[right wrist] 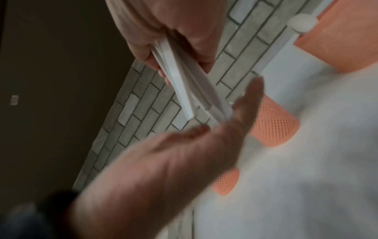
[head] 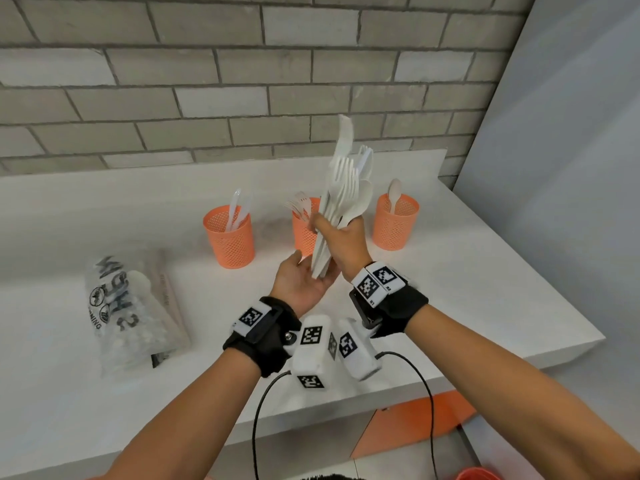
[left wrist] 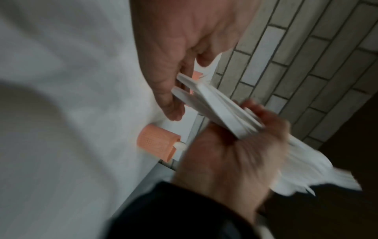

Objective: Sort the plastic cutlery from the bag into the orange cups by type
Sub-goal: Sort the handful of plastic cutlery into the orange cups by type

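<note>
Wrist bands with printed markers sit nearest the lens; just beyond, left hand (head: pixel 304 285), palm up, fingers straight, cupped under the handle ends of the bundle, gripping nothing; right hand (head: pixel 341 244), fingers curled round the middle of the cutlery bundle (head: pixel 341 199), held in the air above the counter (head: pixel 467 289), in front of the middle cup (head: pixel 303 226).

Orientation: long axis near upright, tilted slightly right at the top; heads up toward the brick wall, handles down into the left palm; forks, spoons and at least one knife mixed.

Cups: left cup (head: pixel 230 237) holds knives; middle cup forks; right cup (head: pixel 395 221) one spoon; bag (head: pixel 135 306) lies flat at left, apart.

Risks, as judged: bundle is fanned and smooth, so a loosened grip could let pieces slide past the open palm onto the counter; drawing out one piece may drag its neighbours; mixed heads invite a wrong-cup drop.
</note>
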### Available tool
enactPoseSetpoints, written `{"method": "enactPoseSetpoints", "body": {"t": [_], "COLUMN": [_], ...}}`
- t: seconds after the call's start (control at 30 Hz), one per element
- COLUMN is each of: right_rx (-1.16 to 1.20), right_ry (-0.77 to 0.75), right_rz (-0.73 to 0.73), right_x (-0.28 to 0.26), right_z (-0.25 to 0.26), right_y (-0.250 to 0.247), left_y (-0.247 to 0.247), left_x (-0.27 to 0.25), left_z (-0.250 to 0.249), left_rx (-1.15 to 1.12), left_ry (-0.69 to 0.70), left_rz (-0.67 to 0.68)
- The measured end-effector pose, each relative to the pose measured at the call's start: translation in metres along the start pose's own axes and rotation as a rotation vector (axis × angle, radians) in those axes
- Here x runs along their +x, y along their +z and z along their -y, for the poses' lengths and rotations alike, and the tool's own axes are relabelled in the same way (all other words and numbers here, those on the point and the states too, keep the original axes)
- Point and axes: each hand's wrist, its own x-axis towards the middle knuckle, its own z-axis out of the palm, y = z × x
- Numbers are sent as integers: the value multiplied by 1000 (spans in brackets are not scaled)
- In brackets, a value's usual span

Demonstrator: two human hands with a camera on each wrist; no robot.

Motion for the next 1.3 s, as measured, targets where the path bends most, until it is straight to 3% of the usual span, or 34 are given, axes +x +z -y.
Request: {"method": "enactPoseSetpoints", "body": {"t": [0.17,0.43,0.6,0.67,0.8,0.9,1.07,1.3], "right_rx": [28,-15,41,53,87,34,85,22], "right_ry": [24,9,38,67,147,250,475,585], "right_rz": [-5,-54,-17,6,92,215,415,624], "right_x": [-5,-6,-1,1,18,35,55,73], "right_z": [-5,-17,-28,-32,-40,-48,-51,-51], "right_y": [3,15,15,13,-1,-19,-41,-60], "left_y": [10,0,-1,-3,-15,-16,14,42], "left_x": [-7,5,3,4,14,25,37,70], "left_z": [-9,-18,-24,-25,-33,-48,-73,-77], "left_rx": [97,116,161,272,739,904,760,899], "left_ry": [-73,-173,-182,-172,-216,-89,305,648], "left_rz": [85,58,120,123,67,2,-6,-187]}}
